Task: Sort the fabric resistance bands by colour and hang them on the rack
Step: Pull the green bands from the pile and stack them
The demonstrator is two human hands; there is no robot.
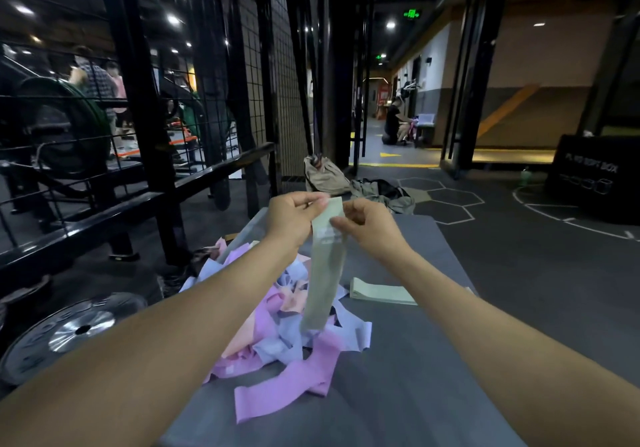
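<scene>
- Well, the black box (594, 173) far on the right has pale writing that looks like "SOFT BOX", but it is too blurry to be sure.
- A green sign (411, 14) glows up on the ceiling; its mark cannot be read.
- The green band (325, 266) has a small white label near its top, too blurry to read.
- The left hand (294, 212) pinches the top edge of the green band with thumb and fingers.
- The right hand (367, 225) pinches the same top end from the other side, fingers curled.
- So both grips are closed on the green band, held up between them, and the rest of it hangs straight down.
- Its low end hangs over the pile (277, 335) of pink, purple and peach bands.
- The pile lies on the grey surface (415, 360), just below the hands.
- A stack (381, 295) of folded green bands lies flat on the surface, to the right of the pile and apart from it.
- A weight plate (69, 332) lies on the floor at the left.
</scene>
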